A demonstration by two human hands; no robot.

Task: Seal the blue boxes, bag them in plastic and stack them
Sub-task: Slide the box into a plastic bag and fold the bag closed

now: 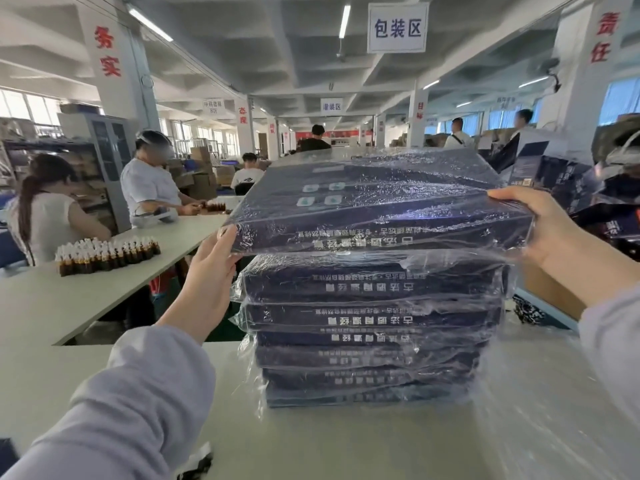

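A dark blue flat box wrapped in clear plastic [377,206] is at the top of a stack of several bagged blue boxes [370,337] on the white table [329,445]. My left hand [211,275] grips its near left corner, thumb on the front edge. My right hand [533,223] grips its right end, fingers curled over the top. The top box sits a little askew and juts out past the stack's left side. Whether it rests fully on the stack I cannot tell.
Loose clear plastic [554,393] lies on the table at the right. Unbagged blue boxes [561,178] stand behind at the right. A second table at the left holds several brown bottles [104,252], with people working there [149,188].
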